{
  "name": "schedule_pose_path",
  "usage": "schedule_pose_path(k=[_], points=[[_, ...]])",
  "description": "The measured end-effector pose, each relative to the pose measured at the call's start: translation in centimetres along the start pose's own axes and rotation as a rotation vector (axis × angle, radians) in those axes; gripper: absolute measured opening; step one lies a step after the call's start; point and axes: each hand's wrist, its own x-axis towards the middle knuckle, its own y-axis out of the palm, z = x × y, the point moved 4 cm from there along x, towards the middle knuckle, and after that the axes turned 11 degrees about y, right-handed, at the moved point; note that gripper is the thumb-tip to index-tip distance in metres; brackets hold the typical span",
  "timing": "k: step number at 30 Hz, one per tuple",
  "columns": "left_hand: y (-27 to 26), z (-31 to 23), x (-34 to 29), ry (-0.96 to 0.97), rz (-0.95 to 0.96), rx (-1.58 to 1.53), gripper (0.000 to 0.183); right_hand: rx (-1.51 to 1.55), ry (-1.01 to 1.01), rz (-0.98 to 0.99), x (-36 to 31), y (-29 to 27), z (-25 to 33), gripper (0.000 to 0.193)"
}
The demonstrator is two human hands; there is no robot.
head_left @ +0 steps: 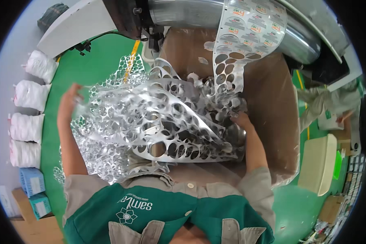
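Material: silvery foil webbing (150, 122), punched full of round holes, is piling up over a large cardboard box (272, 105).
Source: more punched foil strip (232, 61) is hanging down from a machine roller (191, 14) above the box.
Left hand (69, 101): is gripping the outer edge of the webbing, lifted out over the green floor (93, 65).
Right hand (242, 120): is pressing into the heap inside the box; whether the fingers are closed on foil cannot be told.
Handling: judging from the springy tangle, folding the loose edge inward and pushing down evenly would pack it best, keeping clear of sharp cut rims.
Nearby: white sacks (28, 118) are lining the left wall.
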Motion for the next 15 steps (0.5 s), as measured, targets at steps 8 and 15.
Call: schedule_pose_path(k=[8, 15], points=[[9.6, -22.7, -3.1, 0.933, 0.315, -0.358, 0.066, -0.519, -0.273, -0.081, -1.5, -2.4, 3.6, 0.049], [16.7, -21.9, -8.0, 1.153, 0.81, 0.266, 0.047, 0.116, -0.648, -0.137, -12.8, -13.7, 14.7, 0.045]])
